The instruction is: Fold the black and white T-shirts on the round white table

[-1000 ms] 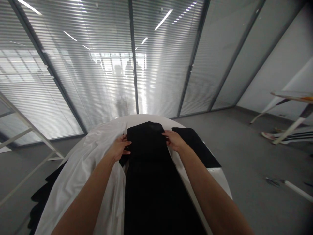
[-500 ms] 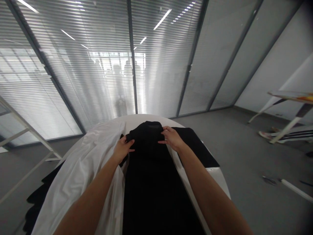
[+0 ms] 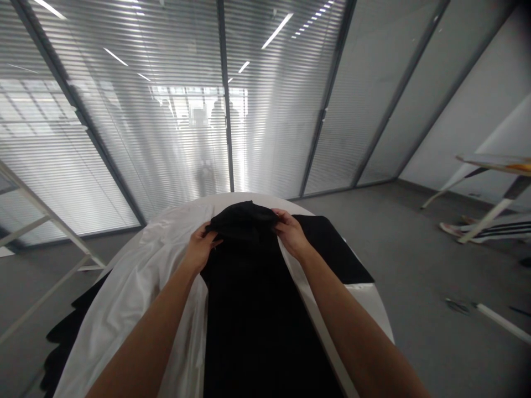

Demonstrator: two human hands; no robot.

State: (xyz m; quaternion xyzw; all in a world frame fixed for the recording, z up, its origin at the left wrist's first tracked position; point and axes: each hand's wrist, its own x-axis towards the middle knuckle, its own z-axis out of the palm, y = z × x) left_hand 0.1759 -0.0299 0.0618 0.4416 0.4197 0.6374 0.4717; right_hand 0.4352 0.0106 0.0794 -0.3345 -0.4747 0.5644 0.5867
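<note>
A long black cloth [image 3: 253,309] stretches away from me down the middle of the round white table [image 3: 236,197]. My left hand [image 3: 197,249] pinches the left edge of its bunched far end. Fingers of my right hand [image 3: 291,234] are closed on the right edge of the same end, which is raised into a fold between both hands. Whether this cloth is a garment I cannot tell. Glossy white fabric [image 3: 133,282] lies crumpled to the left of my left hand. Beyond my right hand, another flat black piece [image 3: 332,249] rests on the table.
Black fabric [image 3: 62,337] hangs low at the left, near a white metal frame [image 3: 45,213]. Blinds behind glass panels [image 3: 178,127] stand past the table. On the right are another table [image 3: 493,163], a striped trouser leg and shoe, and a white bar [image 3: 501,321] on the floor.
The far end of the black cloth has been lifted and spread wider. My left hand has shifted slightly left and up, its fingers drawing closed; my right fingers have also closed in.
</note>
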